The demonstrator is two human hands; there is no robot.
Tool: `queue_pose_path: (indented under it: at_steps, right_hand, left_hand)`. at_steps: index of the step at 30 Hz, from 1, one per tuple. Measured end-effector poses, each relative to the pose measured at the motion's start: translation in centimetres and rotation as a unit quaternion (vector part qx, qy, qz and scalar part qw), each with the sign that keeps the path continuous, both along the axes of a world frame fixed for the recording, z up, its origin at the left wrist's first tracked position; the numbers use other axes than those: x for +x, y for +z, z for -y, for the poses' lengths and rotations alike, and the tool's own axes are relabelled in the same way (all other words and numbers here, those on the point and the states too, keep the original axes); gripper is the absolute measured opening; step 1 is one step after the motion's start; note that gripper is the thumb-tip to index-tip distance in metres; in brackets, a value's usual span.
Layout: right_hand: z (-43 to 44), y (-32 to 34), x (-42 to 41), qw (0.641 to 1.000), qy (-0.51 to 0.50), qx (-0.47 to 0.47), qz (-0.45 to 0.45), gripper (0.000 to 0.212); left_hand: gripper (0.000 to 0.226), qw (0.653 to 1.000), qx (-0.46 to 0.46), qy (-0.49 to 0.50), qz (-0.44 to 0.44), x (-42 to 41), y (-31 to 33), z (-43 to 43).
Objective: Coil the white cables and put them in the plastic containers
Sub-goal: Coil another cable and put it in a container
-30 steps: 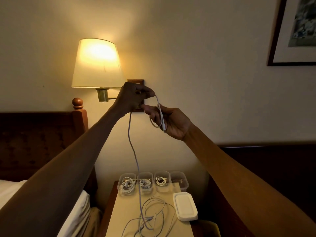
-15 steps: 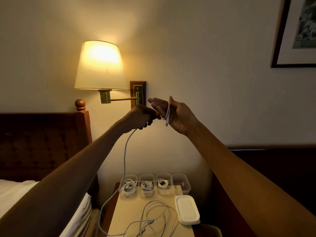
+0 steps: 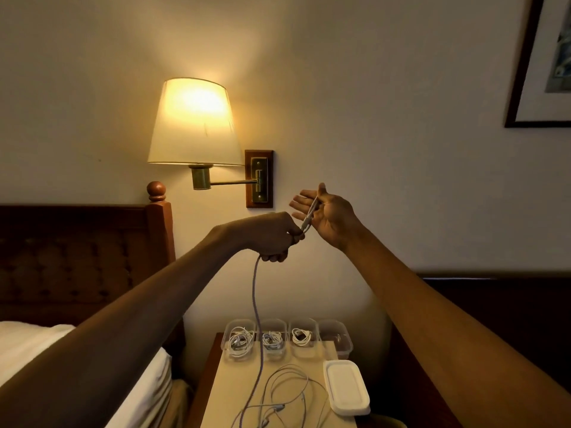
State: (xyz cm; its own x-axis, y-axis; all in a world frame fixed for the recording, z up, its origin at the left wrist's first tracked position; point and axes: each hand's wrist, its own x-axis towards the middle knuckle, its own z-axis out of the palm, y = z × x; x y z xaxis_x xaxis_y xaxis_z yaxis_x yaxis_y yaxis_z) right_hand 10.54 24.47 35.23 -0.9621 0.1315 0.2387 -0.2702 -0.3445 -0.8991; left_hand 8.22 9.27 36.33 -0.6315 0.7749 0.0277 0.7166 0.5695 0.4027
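Left hand (image 3: pixel 272 236) is clenched round the white cable (image 3: pixel 254 304). The pinch is made by thumb and forefinger, right at the lower end of the wound turns. Right hand (image 3: pixel 332 222) is held flat, with fingers (image 3: pixel 301 200) straight and spread and thumb up, nothing curled. A few turns of cable are laid across its palm between thumb and fingers, and their lower end is touched by the left fingertips. Whether the turns pass behind the hand cannot be told. The cable is judged light, thin, limp and smooth-jacketed, so slip through a loose grip is likely. The turns are expected to spring open if let go, so the bundle is best pinched across all turns at once, near where they cross. From under the left fist the free length is hung straight down, well below the fingers. It is passed in front of the plastic containers (image 3: pixel 338 347) and is run onto the nightstand (image 3: pixel 234 384) among loose cables (image 3: pixel 289 370). Four containers are set in a row far below both hands. Coils are seen in three, and the content of the rightmost cannot be told. A white lid (image 3: pixel 347 387) is laid just beside the loose cables, below the right hand.
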Motion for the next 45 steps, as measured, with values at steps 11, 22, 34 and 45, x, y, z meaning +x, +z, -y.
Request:
queue_pose_path:
  at_steps: [11, 22, 34, 45]
  right_hand:
    - [0.3, -1.4, 0.5, 0.956, 0.01, 0.289, 0.04, 0.052]
    - [1.3, -1.3, 2.0, 0.961, 0.257, 0.085, 0.062, 0.059]
    - [-0.2, 1.1, 2.7, 0.986, 0.163, -0.033, -0.027, 0.051]
    - [-1.3, -0.1, 0.7, 0.979, -0.071, 0.19, 0.011, 0.052]
  left_hand:
    - [0.007, 0.99, 0.094, -0.062, -0.089, -1.0, 5.8, 3.3]
    - [0.009, 0.951, 0.255, -0.029, -0.175, -3.9, 5.1, 5.3]
    - [0.019, 0.98, 0.177, 0.014, 0.092, -3.2, -1.2, 2.3]
    - [0.027, 0.992, 0.047, -0.045, -0.107, 0.4, -0.4, -0.5]
